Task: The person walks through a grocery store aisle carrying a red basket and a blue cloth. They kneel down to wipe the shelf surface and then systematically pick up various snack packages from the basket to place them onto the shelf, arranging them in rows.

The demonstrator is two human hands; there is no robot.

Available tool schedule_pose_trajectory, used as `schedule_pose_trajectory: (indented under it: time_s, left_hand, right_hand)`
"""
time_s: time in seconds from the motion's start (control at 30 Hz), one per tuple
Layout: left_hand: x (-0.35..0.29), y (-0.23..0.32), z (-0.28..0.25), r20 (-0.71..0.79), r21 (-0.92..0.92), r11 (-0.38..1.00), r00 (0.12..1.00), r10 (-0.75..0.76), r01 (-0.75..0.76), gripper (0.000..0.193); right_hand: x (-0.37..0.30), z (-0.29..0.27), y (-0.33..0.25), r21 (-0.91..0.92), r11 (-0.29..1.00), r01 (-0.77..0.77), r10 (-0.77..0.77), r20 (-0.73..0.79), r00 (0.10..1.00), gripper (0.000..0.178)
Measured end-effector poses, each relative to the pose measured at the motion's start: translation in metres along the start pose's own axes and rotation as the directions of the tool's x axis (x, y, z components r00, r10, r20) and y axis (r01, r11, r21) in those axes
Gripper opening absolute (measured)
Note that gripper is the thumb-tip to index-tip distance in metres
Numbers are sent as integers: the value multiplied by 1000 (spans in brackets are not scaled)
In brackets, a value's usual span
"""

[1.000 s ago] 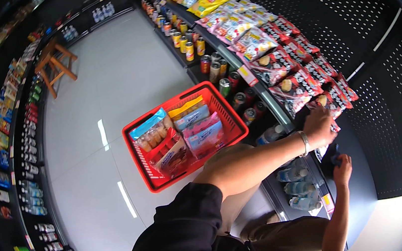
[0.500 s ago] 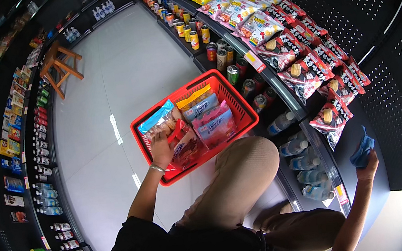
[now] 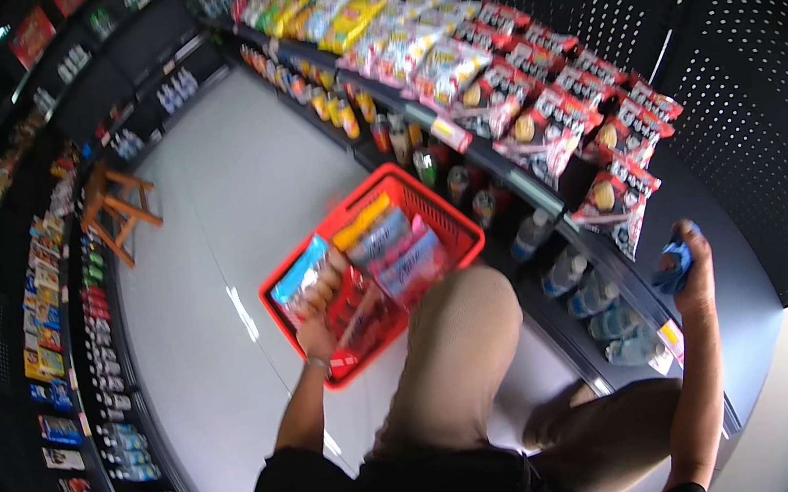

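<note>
A red shopping basket (image 3: 455,224) stands on the floor before my bent knee. Inside lie a blue-topped snack bag (image 3: 304,275), a red packet (image 3: 369,320), a pink packet (image 3: 413,268) and a yellow-topped packet (image 3: 361,220). My left hand (image 3: 315,338) is at the basket's near left side, beside the blue-topped bag and the red packet. Motion blurs its fingers, so I cannot make out whether it grips anything. On the right, my right hand (image 3: 697,263) holds a bunched blue cloth (image 3: 672,263) above the dark shelf, near the red-and-white chip bags (image 3: 617,199).
A shelf unit on the right carries chip bags (image 3: 352,23), with drink cans (image 3: 424,165) and water bottles (image 3: 592,295) below. Shelves of bottles (image 3: 130,455) and boxes line the left. A wooden stool (image 3: 117,209) stands at the far left of the floor.
My left hand has drawn back from atop the bags to the basket's near left side. My right hand has risen, and the cloth is more bunched within it. The whole view has shifted.
</note>
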State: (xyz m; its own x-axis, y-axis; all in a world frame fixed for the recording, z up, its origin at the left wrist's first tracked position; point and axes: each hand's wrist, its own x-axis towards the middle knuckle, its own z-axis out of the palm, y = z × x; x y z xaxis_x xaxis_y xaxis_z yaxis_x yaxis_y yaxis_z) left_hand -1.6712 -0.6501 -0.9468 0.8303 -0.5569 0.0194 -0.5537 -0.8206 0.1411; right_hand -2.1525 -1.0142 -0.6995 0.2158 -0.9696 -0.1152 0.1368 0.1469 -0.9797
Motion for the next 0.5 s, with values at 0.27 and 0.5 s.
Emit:
schedule_pose_trajectory:
  time_s: [0.27,0.5]
  left_hand:
    - [-3,33,-67,-382,-198,943,907,176,-266,8]
    - [-5,103,-228,-515,-204,746,718,469,-634,5]
  right_hand:
    - [0,13,16,-355,884,304,-239,217,947,9]
    - [-32,47,8,-488,753,441,-212,455,865,46]
